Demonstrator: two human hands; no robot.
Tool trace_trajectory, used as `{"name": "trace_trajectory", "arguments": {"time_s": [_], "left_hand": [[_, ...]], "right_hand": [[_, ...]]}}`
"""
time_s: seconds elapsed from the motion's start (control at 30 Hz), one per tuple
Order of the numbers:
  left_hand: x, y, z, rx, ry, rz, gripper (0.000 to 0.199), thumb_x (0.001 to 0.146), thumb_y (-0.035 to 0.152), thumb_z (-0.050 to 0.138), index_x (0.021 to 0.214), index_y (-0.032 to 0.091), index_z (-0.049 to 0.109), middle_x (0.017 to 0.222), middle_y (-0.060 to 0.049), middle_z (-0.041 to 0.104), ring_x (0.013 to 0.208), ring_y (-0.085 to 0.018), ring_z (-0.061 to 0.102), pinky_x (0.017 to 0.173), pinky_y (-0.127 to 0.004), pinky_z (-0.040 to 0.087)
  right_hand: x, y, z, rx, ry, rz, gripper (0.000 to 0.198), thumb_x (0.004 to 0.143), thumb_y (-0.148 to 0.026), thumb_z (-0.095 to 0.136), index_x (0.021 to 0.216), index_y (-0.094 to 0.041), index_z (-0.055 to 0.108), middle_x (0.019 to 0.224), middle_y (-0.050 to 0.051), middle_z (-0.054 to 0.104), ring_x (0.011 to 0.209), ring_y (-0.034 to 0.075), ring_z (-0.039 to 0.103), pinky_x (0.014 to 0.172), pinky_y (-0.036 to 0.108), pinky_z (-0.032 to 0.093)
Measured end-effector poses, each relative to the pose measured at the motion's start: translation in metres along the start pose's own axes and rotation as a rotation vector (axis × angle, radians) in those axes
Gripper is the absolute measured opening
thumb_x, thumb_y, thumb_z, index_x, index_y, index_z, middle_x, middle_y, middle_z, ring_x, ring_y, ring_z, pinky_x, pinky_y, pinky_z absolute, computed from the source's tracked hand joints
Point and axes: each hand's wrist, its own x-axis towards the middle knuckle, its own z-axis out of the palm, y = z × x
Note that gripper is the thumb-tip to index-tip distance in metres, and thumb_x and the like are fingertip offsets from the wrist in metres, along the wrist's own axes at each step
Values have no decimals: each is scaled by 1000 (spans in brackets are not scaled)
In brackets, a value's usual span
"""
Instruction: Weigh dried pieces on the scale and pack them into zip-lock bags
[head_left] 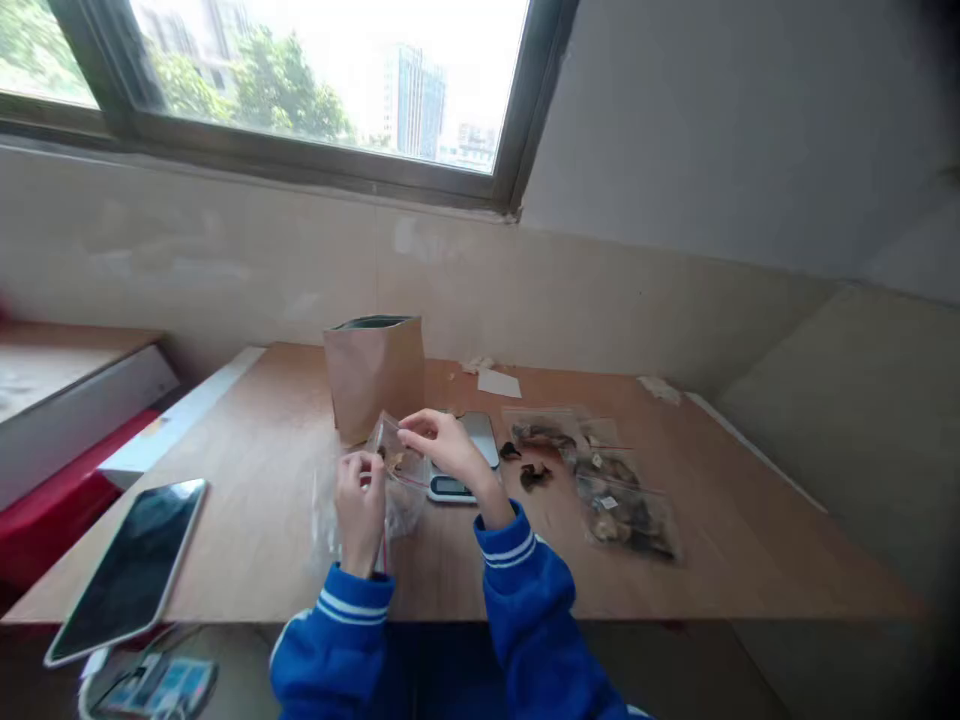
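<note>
Between my two hands is a small clear zip bag point(401, 462) with a few brown dried bits inside. My left hand point(361, 505) pinches its left side, and my right hand point(442, 445) grips its upper right edge with bent fingers. More clear plastic bags point(326, 510) lie under and beside my left hand. A white digital scale point(481, 432) sits behind and below my right hand, partly covered by it. Right of the scale lie two loose dark dried pieces point(535, 477), which look like dried fungus. An upright brown paper bag point(375, 380) stands open-topped behind my hands.
Several filled zip bags point(630, 515) of brown dried pieces lie on the right of the wooden table point(720, 540). A tablet point(131, 565) overhangs the front left edge. White paper point(499, 383) lies near the wall. A window is above.
</note>
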Motion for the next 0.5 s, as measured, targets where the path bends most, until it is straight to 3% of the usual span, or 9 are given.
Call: {"name": "trace_trajectory", "arguments": {"time_s": [0.13,0.27,0.4,0.5], "left_hand": [[-1,3,2,1,24,15,28,86,45,49,77,20,57,87,-4,53,82,-19,56,73,-33,50],[1,0,-2,26,59,28,28,85,45,48,76,20,57,87,-4,53,82,-20,56,72,-33,50],[5,-2,-8,53,81,7,28,85,45,48,76,20,57,87,-3,53,82,-20,55,73,-33,49],[5,-1,-9,53,77,-3,28,85,45,47,76,20,57,86,-3,53,83,-20,55,74,-34,48]], "right_hand": [[12,-6,18,-12,66,26,24,86,-39,59,92,-17,66,82,4,70,74,15,65,70,26,50],[20,0,18,-58,131,-49,28,92,-40,49,97,-18,65,88,5,69,78,16,65,74,28,51],[32,36,3,-253,281,-171,24,92,-23,44,101,-17,65,107,9,65,101,19,61,93,33,46],[38,75,-4,-458,344,-127,30,86,-14,48,113,-14,62,125,15,58,123,25,49,106,40,37]]}}
